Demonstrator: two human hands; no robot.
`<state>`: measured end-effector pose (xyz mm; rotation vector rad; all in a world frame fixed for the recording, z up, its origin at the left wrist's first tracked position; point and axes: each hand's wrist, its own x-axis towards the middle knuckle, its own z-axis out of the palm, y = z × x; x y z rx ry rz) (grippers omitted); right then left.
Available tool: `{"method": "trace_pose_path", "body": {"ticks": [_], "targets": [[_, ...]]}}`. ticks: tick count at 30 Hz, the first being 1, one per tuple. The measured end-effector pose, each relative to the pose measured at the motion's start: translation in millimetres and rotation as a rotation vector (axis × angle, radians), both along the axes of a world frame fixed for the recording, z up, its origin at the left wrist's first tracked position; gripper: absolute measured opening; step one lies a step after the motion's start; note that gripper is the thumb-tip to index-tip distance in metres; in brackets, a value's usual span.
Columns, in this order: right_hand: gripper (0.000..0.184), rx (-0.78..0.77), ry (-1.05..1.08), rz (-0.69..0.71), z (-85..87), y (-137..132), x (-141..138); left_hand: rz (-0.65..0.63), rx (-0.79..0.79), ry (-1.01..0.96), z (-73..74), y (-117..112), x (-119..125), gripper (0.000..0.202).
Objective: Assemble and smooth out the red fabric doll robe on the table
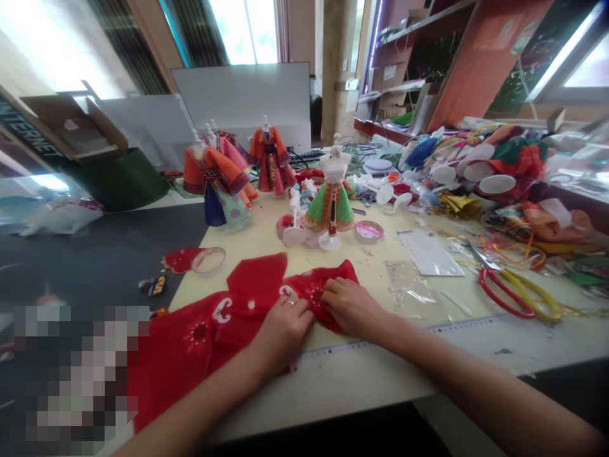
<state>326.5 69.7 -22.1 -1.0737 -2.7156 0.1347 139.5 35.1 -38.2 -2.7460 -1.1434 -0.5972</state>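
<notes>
A red miniature garment [176, 343] with white curled motifs and sunburst-like patterns lies spread across the front of the table. My left hand [288, 327], wearing a ring, rests on its middle with curled fingers gripping the cloth. Close to its right, my right hand [349, 306] pinches the bunched right end of the garment; the fingertips are partly hidden in the folds. Behind the cloth stands a small white doll form [335, 166] in a green skirt [314, 209] with an orange-and-brown front panel.
Doll forms in orange robes [270, 158] stand at the back. Scissors with red and yellow handles [518, 295] lie at right, near a ruler [457, 325] and clear plastic bags [413, 289]. A heap of fabric pieces [518, 158] fills the right back. A clear ring [208, 260] sits at left.
</notes>
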Motion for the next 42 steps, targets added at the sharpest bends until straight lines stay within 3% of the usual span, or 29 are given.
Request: {"method": "trace_pose_path", "body": {"ticks": [6,12,18,25,31,37,42], "targets": [[0.022,0.001,0.003,-0.070,-10.3,4.6,3.0,-0.035,0.033,-0.064,-8.8,-8.0,-11.4,0.025],[0.023,-0.008,0.079,-0.239,-0.2,11.0,23.9,-0.091,0.007,-0.132,-1.6,-9.9,-12.5,0.016],[0.023,-0.013,0.083,-0.462,11.5,33.9,52.0,-0.113,0.102,-0.172,5.6,-11.8,-12.5,0.015],[0.021,-0.090,-0.007,-0.428,13.4,51.9,46.4,-0.192,0.158,-0.023,5.5,-14.4,-12.4,0.016],[0.016,-0.118,0.004,-0.444,9.8,49.9,43.7,-0.185,0.152,0.106,5.5,-23.7,-14.9,0.036],[0.012,-0.135,0.081,-0.416,5.2,47.5,46.2,-0.134,-0.066,0.132,32.2,-21.3,-15.7,0.046],[0.009,-0.153,0.230,-0.414,3.7,44.7,45.9,-0.117,-0.097,0.064,48.0,15.0,-14.4,0.042]]}}
